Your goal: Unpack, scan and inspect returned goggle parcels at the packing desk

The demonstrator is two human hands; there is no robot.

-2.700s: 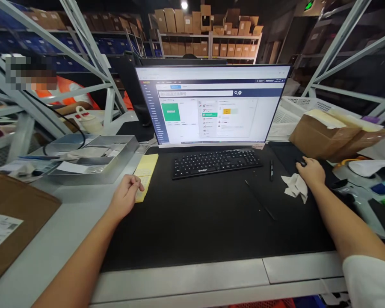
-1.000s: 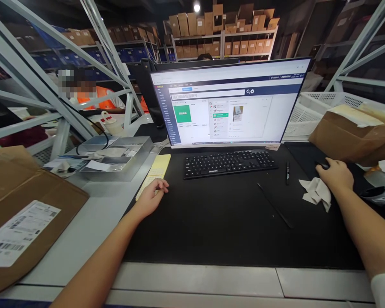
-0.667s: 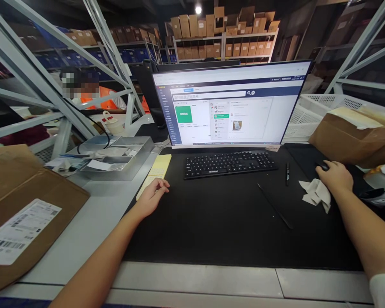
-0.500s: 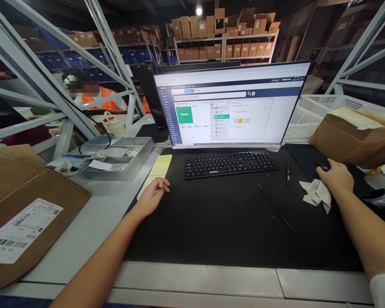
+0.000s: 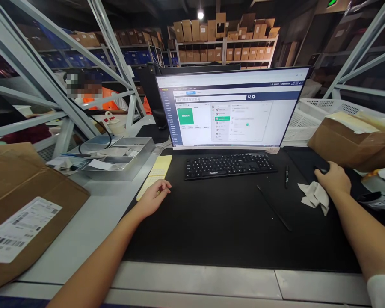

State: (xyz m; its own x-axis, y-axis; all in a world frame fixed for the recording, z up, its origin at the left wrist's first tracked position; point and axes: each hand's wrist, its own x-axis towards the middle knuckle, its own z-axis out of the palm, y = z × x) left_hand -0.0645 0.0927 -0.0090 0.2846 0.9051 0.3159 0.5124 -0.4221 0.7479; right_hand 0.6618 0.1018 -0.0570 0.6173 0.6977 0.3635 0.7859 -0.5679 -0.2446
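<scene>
My right hand (image 5: 335,179) rests on a black computer mouse (image 5: 322,170) on a dark mouse pad (image 5: 300,160), its fingers over it. Loosely curled and holding nothing, my left hand (image 5: 154,196) lies at the left edge of the black desk mat (image 5: 208,231). Beside it is a pad of yellow paper (image 5: 158,167), partly under the hand. A black keyboard (image 5: 229,166) sits between my hands, below a lit monitor (image 5: 234,111) with a green square and a chat window on its screen.
A crumpled tissue (image 5: 315,196), a marker pen (image 5: 286,176) and a thin black stick (image 5: 274,208) lie on the mat. Cardboard boxes stand left (image 5: 28,214) and right (image 5: 349,139). A grey tray (image 5: 128,164) holds papers. Beyond the frame sits a person in an orange vest (image 5: 105,98).
The content of the chat window on the monitor has changed. The camera view has tilted slightly. Both hands stay in nearly the same places.
</scene>
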